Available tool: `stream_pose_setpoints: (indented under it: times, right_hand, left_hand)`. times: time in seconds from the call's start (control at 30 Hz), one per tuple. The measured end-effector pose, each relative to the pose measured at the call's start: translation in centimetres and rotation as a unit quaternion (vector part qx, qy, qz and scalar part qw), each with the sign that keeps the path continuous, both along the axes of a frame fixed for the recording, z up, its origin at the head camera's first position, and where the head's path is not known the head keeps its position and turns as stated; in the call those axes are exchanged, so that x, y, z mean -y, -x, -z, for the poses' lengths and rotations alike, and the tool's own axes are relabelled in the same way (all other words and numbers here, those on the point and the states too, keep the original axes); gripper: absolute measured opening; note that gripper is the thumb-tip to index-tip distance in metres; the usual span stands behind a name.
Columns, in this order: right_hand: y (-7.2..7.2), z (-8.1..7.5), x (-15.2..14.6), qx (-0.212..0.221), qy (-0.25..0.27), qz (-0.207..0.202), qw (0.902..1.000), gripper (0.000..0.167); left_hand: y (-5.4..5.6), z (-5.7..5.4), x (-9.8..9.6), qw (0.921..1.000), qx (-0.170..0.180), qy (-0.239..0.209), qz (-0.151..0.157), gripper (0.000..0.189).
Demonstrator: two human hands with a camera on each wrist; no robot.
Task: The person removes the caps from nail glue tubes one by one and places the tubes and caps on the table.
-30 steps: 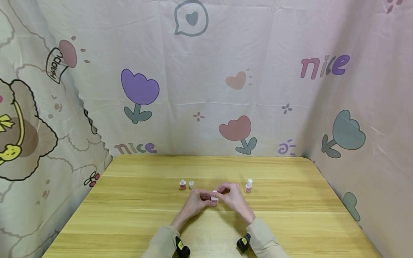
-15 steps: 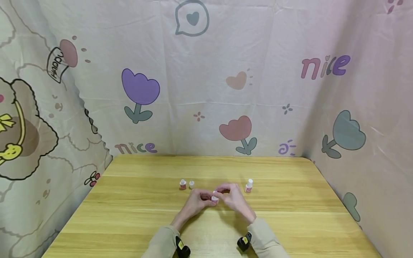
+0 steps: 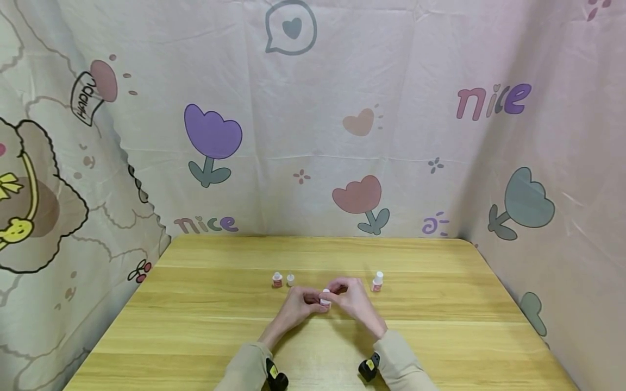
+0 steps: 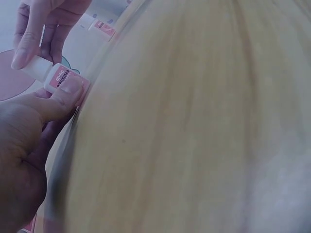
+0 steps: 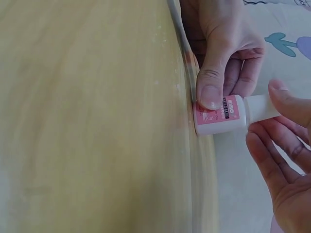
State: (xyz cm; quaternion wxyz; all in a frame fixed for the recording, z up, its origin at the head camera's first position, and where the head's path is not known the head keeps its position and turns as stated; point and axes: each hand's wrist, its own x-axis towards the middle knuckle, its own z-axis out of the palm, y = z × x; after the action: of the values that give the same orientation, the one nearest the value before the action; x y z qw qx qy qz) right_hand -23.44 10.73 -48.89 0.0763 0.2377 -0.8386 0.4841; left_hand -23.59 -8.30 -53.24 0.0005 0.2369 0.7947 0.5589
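Note:
A small nail glue bottle (image 5: pixel 234 110) with a pink label stands upright at the middle of the table, between both hands. My left hand (image 3: pixel 297 303) pinches its body, the thumb lying across the label. The white cap (image 5: pixel 260 108) is on the bottle, and my right hand (image 3: pixel 356 300) holds it between thumb and fingers. Left of the hands, a second glue bottle (image 3: pixel 277 280) stands with its tall cap off. Beside that one is a loose white cap (image 3: pixel 290 280). A third bottle (image 3: pixel 377 282), capped, stands beyond my right hand.
The wooden table (image 3: pixel 210 309) reaches back to a printed cloth (image 3: pixel 293 108) hung behind it and along the sides. Wrist cameras are strapped at both sleeves, one a black camera (image 3: pixel 369 369) at the right cuff.
Both hands stay at the same spot on the bottle. The right thumb and fingers shift very slightly about the cap. The other bottles and the loose cap have not moved.

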Motion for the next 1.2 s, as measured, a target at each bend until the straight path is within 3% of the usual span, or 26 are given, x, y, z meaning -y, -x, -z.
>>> stream_pose_setpoints:
  times: [0.23, 0.5, 0.83, 1.2]
  right_hand:
    - [0.07, 0.22, 0.01, -0.033, -0.013, -0.022, 0.9991, 0.007]
    - [0.16, 0.29, -0.44, -0.015, -0.002, -0.062, 0.9979, 0.006]
    - [0.08, 0.13, -0.37, 0.017, 0.009, -0.001, 0.9998, 0.015]
    - [-0.17, -0.23, -0.28, 0.002, -0.003, -0.022, 0.9998, 0.006]
  left_hand:
    - [-0.12, -0.15, 0.03, 1.0000, 0.002, -0.009, 0.002, 0.021]
    - [-0.13, -0.03, -0.06, 0.9998, -0.002, -0.018, 0.007, 0.020]
    - [0.02, 0.06, -0.02, 1.0000, 0.006, -0.001, 0.004, 0.021]
    - [0.01, 0.02, 0.02, 1.0000, 0.005, 0.006, -0.004, 0.020]
